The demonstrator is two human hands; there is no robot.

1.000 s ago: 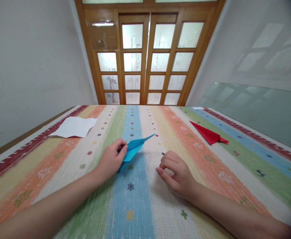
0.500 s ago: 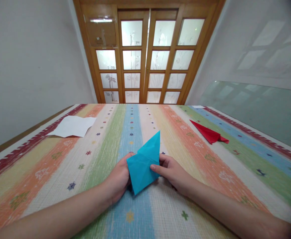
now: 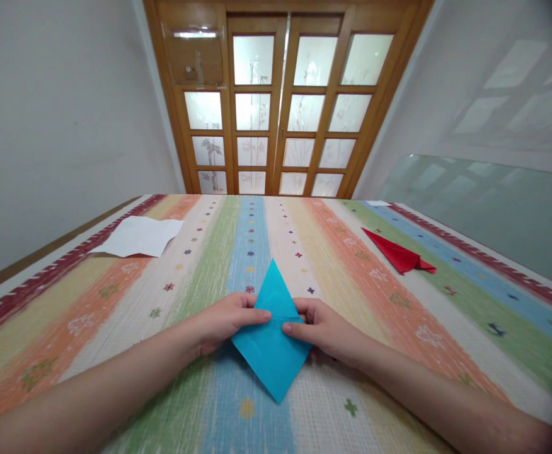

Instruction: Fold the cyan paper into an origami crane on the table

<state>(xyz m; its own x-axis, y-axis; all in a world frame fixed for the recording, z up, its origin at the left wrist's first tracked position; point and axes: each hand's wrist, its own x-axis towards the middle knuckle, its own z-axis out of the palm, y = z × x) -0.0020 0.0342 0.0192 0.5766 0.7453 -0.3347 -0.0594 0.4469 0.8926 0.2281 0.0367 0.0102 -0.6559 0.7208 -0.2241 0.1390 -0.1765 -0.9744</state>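
Blue paper: now a flat kite shape on the striped tablecloth; a second ago a raised dart.
Left hand: fingers pressing its left edge.
Right hand: fingertips pinching right edge.
Farther: red paper plane, white sheet.

I see a wooden double door with frosted glass panes glowing ahead, plain white walls either side, a striped tablecloth over the table, a leaning glass sheet right.
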